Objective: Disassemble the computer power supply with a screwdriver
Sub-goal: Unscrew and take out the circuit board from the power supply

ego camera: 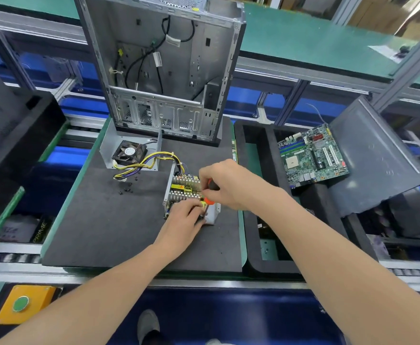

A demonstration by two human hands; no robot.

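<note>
Opened power supply (184, 186) lies on the black mat (104, 220), just in front of the upright computer case (164, 70). Right hand (226, 185) has its fingers curled round the orange-black screwdriver (213, 187) above it. Left hand (183, 219) grips its near edge with bent fingers.

Screwdriver (211, 186) tip behind left hand (183, 219)
</note>
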